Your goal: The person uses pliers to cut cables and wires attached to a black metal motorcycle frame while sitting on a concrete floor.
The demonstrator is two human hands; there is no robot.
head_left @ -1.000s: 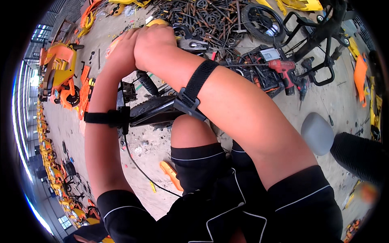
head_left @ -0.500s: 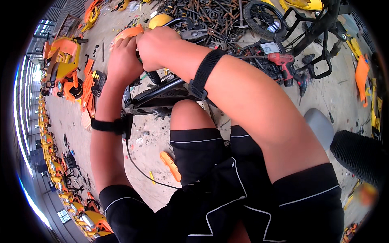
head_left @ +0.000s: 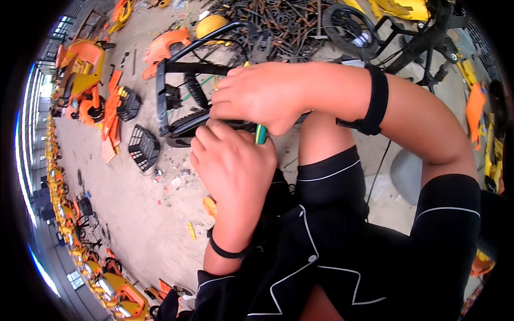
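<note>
Both hands are closed around a slim tool with a green handle (head_left: 261, 134), which passes beneath them; much of it is hidden. My left hand (head_left: 233, 163) is lower, over my lap, its fingers curled and its thumb beside the green handle. My right hand (head_left: 257, 95) lies just above it with knuckles bent, covering the upper part of the tool. Behind and left of them is a black metal frame (head_left: 160, 99) with a black spring (head_left: 195, 93) and a treaded tyre part, partly hidden by my hands.
A pile of rusty metal parts (head_left: 284, 24) and a loose wheel (head_left: 348, 32) lie ahead. Orange-yellow scooter bodies (head_left: 85, 61) and black baskets (head_left: 143, 147) are on the left. A dark frame (head_left: 415, 53) and orange panel (head_left: 474, 112) are right, with a grey seat-like object (head_left: 406, 174).
Both hands have moved down and right, toward my body, with my left hand now below the right one. The black frame and green handle are more exposed, and my view has shifted slightly.
</note>
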